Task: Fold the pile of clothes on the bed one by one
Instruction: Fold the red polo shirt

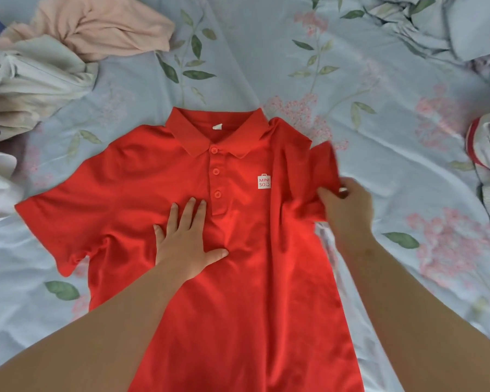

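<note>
While L hand (pixel 186 244) presses 1 red polo (pixel 252 278), grip apart, R hand (pixel 348 205) pinches its sleeve (pixel 326 171).

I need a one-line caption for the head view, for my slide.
Left hand presses a red polo shirt on the bed; right hand pinches its sleeve.

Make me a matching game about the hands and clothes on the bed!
Things:
1 left hand
2 right hand
3 pink cloth
4 red shirt

States:
A pinches a sleeve
B lies crumpled at the far left
C presses flat on the shirt's chest
D lies spread out, front up

Pairs: 1-C, 2-A, 3-B, 4-D
</note>
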The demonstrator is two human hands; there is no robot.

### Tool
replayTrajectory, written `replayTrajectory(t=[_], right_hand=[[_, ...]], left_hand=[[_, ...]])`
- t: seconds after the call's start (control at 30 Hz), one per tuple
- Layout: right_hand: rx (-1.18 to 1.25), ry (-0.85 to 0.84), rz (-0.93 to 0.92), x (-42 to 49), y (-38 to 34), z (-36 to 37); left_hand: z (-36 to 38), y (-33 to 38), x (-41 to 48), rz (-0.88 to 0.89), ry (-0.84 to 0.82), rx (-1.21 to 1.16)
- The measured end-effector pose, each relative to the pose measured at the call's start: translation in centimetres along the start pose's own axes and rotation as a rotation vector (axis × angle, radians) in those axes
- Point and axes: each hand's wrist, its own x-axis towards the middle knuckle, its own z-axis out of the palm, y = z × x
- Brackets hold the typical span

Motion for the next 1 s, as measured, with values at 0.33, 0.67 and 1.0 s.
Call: replayTrajectory(t=[0.33,0.67,1.0], right_hand=[[-0.423,0.136,-0.165,-0.8,2.9,-2.0],[-0.232,0.149,0.040,-7.7,9.1,-1.2],[-0.261,-0.054,0.105,-14.8,15.0,-5.9]], left_hand=[[0.7,-0.3,-0.1,0.014,0.007,0.038],[3.0,-1.0,-4.0,0.052,0.182,0.031],[8.7,1.8,-15.9,0.104,0.036,-0.027]])
